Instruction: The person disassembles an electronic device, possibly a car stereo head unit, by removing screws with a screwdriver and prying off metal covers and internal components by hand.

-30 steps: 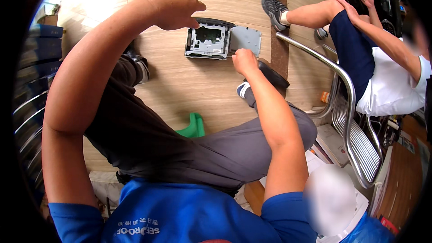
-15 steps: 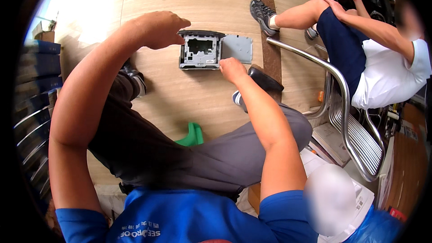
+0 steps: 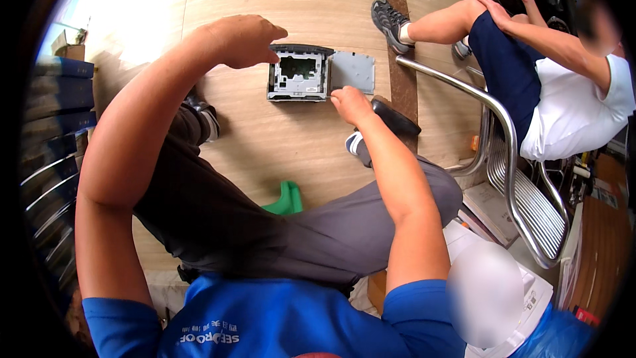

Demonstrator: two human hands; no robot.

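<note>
A boxy grey metal car stereo (image 3: pixel 298 86) lies on the floor in front of me, its inner metalwork and a dark opening facing up. Along its far side runs a curved black front panel (image 3: pixel 305 48). My left hand (image 3: pixel 248 41) is at the panel's left end, thumb against the corner and index finger stretched out above it; its other fingers are hidden. By the near right corner of the stereo, my right hand (image 3: pixel 352 105) is closed in a pinch. What it holds, if anything, is too small to make out. A flat grey metal cover plate (image 3: pixel 354 69) lies right of the stereo.
A green plastic piece (image 3: pixel 289 199) shows between my legs. At right, a person in a white shirt (image 3: pixel 575 103) sits on a metal bench (image 3: pixel 523 192); their dark shoe (image 3: pixel 392 25) stands beyond the plate. Stacked blue boxes (image 3: pixel 61 86) line the left.
My right fingertips have drawn slightly right, away from the stereo's corner. My left hand stays at the panel's end. The whole view has shifted a little.
</note>
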